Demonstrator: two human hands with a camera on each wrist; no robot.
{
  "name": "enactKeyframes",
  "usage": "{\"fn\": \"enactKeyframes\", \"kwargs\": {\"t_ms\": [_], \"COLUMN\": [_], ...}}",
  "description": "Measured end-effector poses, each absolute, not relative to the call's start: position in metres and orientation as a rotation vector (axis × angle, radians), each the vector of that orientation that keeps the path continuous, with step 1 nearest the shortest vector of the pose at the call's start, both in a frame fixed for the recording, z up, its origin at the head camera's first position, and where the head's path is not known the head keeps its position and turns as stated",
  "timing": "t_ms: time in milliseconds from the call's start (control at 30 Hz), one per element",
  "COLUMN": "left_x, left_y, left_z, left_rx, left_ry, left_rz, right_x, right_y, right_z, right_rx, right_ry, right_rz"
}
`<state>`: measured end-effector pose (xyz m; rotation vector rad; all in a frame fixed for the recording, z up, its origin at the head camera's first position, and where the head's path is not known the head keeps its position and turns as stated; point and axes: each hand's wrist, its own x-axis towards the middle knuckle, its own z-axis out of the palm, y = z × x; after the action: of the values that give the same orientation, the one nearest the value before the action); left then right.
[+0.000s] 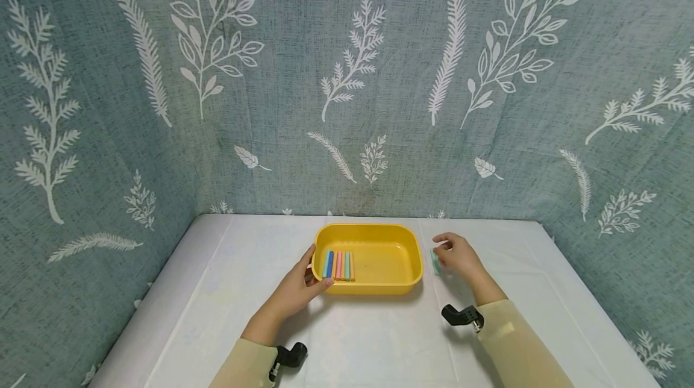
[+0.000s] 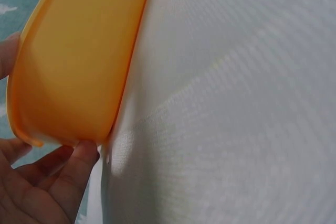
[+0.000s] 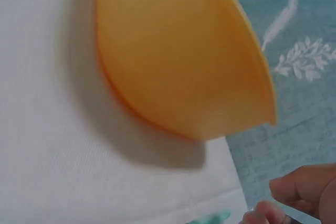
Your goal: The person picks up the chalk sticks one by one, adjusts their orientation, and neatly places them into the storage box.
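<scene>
In the head view, my left hand [image 1: 295, 288] grips a yellow plastic tray [image 1: 387, 288] at its left end, thumb over the front rim and fingers along the outer side. Left wrist view: the fingers [image 2: 79, 169] touch the tray wall. Inside the tray's left part, several coloured chalk sticks [image 1: 339, 265] lie side by side. To the right of the tray, my right hand [image 1: 458, 255] hovers beside green chalk [image 1: 436, 262] on the table. The right wrist view shows this chalk [image 3: 212, 217] slightly apart from the visible fingertips; its lower part is cut off.
A white cloth covers the table [image 1: 374, 340]. Behind and at both sides hangs a blue-green curtain [image 1: 303, 87] with white leaf prints. Each wrist wears a black camera mount [image 1: 461, 316].
</scene>
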<state>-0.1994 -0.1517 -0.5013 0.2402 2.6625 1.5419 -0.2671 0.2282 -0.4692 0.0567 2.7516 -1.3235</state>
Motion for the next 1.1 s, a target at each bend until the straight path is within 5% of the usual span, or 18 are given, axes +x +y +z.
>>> {"fn": "enactKeyframes", "kwargs": {"t_ms": [1100], "left_x": [-0.199], "left_y": [-0.153], "left_z": [-0.503], "left_rx": [0.232], "left_ry": [2.646], "left_rz": [1.54], "right_x": [-0.282], "right_y": [0.232], "right_z": [-0.482], "right_rx": [-0.001], "right_ry": [2.692], "right_rz": [-0.931]}}
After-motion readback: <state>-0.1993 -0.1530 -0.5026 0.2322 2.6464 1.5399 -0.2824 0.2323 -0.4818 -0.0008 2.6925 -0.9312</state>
